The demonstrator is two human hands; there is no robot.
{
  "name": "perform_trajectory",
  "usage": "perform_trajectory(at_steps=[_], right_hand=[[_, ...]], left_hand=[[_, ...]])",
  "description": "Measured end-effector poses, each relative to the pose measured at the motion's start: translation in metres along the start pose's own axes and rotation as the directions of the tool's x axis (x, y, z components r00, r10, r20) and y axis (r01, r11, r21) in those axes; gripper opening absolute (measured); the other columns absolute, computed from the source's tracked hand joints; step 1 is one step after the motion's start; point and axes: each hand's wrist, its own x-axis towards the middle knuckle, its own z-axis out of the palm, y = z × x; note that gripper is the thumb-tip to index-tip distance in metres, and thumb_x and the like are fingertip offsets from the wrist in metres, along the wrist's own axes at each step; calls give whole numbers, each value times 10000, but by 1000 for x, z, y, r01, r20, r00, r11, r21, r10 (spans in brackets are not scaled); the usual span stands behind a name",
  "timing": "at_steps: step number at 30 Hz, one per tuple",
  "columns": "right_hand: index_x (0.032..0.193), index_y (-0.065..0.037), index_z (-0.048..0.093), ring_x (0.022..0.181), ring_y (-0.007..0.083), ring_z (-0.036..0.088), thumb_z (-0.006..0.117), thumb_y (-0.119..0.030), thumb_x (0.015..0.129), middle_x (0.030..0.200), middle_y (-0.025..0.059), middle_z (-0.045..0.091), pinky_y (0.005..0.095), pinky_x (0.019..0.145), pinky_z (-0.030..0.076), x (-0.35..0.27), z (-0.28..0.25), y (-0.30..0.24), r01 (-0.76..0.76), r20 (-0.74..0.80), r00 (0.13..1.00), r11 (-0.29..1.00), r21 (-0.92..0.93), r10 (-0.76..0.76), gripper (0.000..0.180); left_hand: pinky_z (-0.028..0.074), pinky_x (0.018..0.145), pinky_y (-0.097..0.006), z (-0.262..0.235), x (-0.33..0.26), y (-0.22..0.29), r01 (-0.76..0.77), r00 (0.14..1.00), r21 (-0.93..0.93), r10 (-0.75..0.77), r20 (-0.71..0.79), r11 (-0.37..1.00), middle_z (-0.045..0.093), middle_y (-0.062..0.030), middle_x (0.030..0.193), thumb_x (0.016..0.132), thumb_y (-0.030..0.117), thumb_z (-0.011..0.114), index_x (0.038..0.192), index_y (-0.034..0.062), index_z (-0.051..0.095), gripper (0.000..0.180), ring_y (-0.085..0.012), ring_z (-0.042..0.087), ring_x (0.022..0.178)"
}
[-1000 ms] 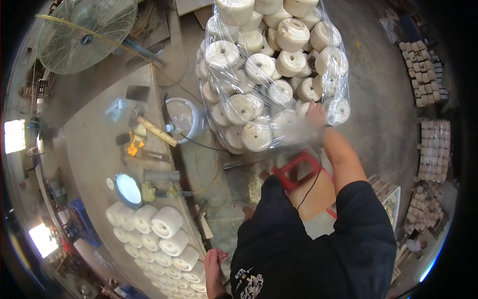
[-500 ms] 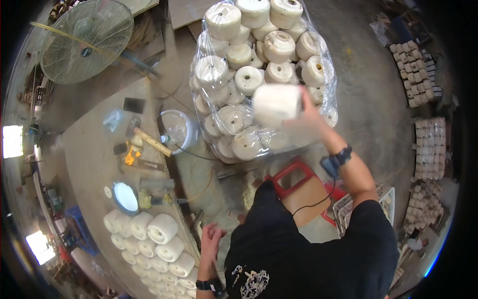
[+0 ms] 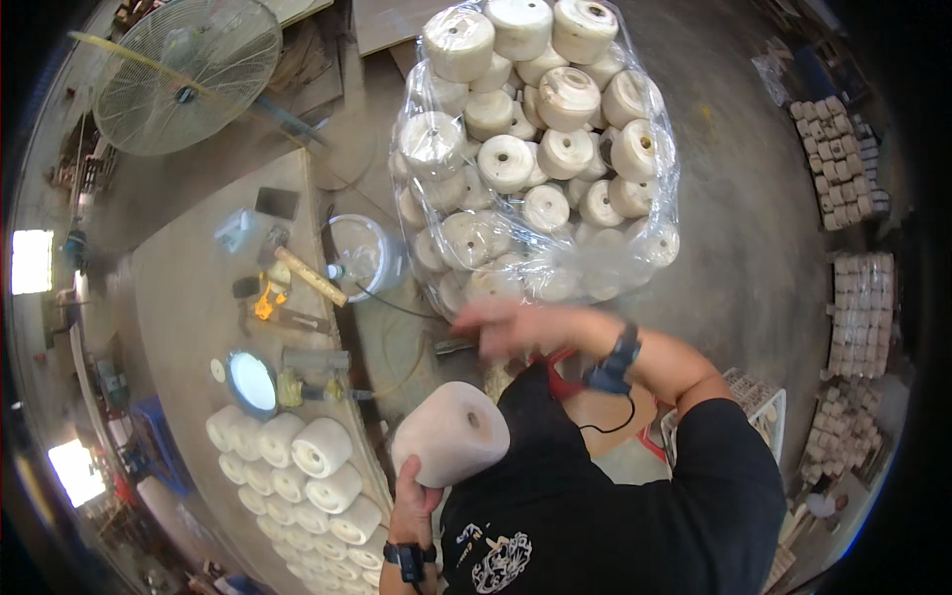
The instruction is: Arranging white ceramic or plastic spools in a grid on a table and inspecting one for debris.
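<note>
A large off-white yarn cone [image 3: 451, 431] rests in my left hand [image 3: 414, 493], whose fingers grip its lower side in front of my body. The hole in the cone's end faces up and to the right. Bent across in front of me, my right hand [image 3: 516, 329] is blurred by motion. It holds nothing, and its fingers look stretched out toward the left, above the cone. Beyond that hand, a big heap of white yarn cones [image 3: 506, 164] stands wrapped in clear plastic film [image 3: 605, 260]. More cones [image 3: 322, 448] are stacked in rows on the table to my left.
The table [image 3: 188, 297] carries a wooden-handled tool [image 3: 310, 275], an orange item [image 3: 265, 300] and a blue-rimmed round dish [image 3: 252, 385]. A bucket [image 3: 382, 253] stands beside it, a large fan [image 3: 188, 79] beyond. A red stool [image 3: 610, 421] and a white crate [image 3: 766, 407] are at my right.
A yarn cone that my right hand held over the heap is now in my left hand. My right hand has let go and swung left and nearer; my left hand has closed on the cone.
</note>
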Motion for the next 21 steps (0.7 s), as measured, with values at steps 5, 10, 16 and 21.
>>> perform_trajectory(at_steps=[5,10,16,21], right_hand=[[1100,-11,693,1046,403,644,469,-289,977,1098,243,684,447,946,503,-17,-209,173,-629,-950,312,744,-228,-27,378],[1037,20,723,990,331,690,567,-377,870,1096,220,707,457,881,502,-43,-231,258,-925,-765,354,323,-201,538,458],[1094,-31,696,998,337,677,563,-472,897,1093,217,707,457,873,488,-36,-165,169,-820,-559,546,535,-203,624,501],[1233,-34,626,1096,342,629,503,-411,959,1213,204,659,436,939,471,-37,-213,292,-608,-549,789,478,-634,275,482]], left_hand=[[390,1117,-474,-13,-11,-4,-9,991,92,21,-133,996,505,-132,1444,858,409,697,1477,57,379,780,-318,496,1319],[393,1113,-472,-32,-23,-16,-14,962,-32,4,-274,999,501,-150,1442,913,379,642,1474,41,378,705,-322,498,1316],[364,1130,-481,-53,-58,-36,-152,894,-195,51,-445,969,499,-163,1438,941,287,631,1478,24,357,658,-344,497,1310],[413,1095,-471,-86,-61,-66,-137,874,-71,87,-478,988,517,-157,1409,944,320,626,1480,19,343,677,-339,526,1280]])
